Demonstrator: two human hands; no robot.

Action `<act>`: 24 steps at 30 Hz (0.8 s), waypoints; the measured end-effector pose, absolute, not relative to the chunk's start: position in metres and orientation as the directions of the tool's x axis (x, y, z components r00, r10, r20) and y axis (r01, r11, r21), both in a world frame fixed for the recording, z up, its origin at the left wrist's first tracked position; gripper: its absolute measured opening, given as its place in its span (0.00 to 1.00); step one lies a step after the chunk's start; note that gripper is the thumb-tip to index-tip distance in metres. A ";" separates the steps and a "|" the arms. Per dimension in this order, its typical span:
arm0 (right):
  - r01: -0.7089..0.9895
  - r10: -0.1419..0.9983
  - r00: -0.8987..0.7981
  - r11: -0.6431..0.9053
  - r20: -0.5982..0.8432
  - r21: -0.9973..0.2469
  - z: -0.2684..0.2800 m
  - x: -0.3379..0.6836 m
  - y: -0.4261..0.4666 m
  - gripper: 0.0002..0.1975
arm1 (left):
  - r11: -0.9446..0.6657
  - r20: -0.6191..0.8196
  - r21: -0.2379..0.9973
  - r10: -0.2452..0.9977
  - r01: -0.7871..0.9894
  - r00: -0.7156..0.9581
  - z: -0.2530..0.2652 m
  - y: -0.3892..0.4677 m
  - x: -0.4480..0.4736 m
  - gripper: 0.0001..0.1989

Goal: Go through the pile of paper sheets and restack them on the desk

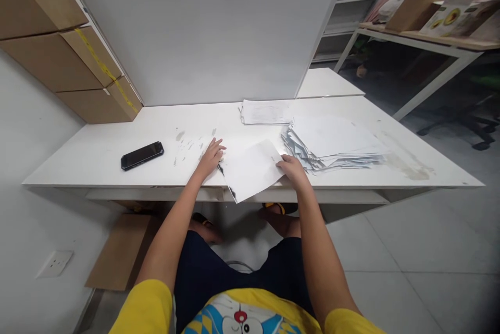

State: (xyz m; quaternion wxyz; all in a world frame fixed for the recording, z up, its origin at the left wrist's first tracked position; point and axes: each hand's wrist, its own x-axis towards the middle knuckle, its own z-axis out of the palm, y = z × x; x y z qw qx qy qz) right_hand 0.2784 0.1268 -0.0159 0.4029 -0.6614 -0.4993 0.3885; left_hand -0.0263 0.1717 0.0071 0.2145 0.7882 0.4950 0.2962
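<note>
Paper (253,170) bearing illegible marks (272,158) is pinched by right hand (294,170), left hand (211,159) lying open.

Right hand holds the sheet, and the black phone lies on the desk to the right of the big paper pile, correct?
No, wrong side: the head view shows the black phone on the desk to the left of the big paper pile. The right hand does hold the sheet.
</note>
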 end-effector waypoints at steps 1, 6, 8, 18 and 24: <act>0.328 0.972 0.202 -0.183 -0.120 -0.927 -0.016 0.279 0.127 0.14 | -0.420 0.255 0.631 0.906 0.653 0.337 0.007 0.172 -0.026 0.16; 0.253 0.966 0.205 -0.206 -0.155 -0.945 -0.015 0.280 0.125 0.18 | -0.411 0.245 0.625 0.911 0.664 0.332 0.010 0.168 -0.024 0.15; 0.219 0.965 0.187 -0.223 -0.183 -0.950 -0.013 0.280 0.123 0.19 | -0.401 0.235 0.625 0.915 0.670 0.328 0.012 0.167 -0.024 0.15; 0.135 0.942 0.146 -0.322 -0.303 -0.937 0.001 0.278 0.118 0.19 | -0.416 0.260 0.634 0.909 0.652 0.326 0.012 0.166 -0.025 0.15; 0.157 0.946 0.146 -0.311 -0.289 -0.937 0.004 0.277 0.117 0.18 | -0.424 0.267 0.628 0.905 0.652 0.331 0.007 0.171 -0.026 0.14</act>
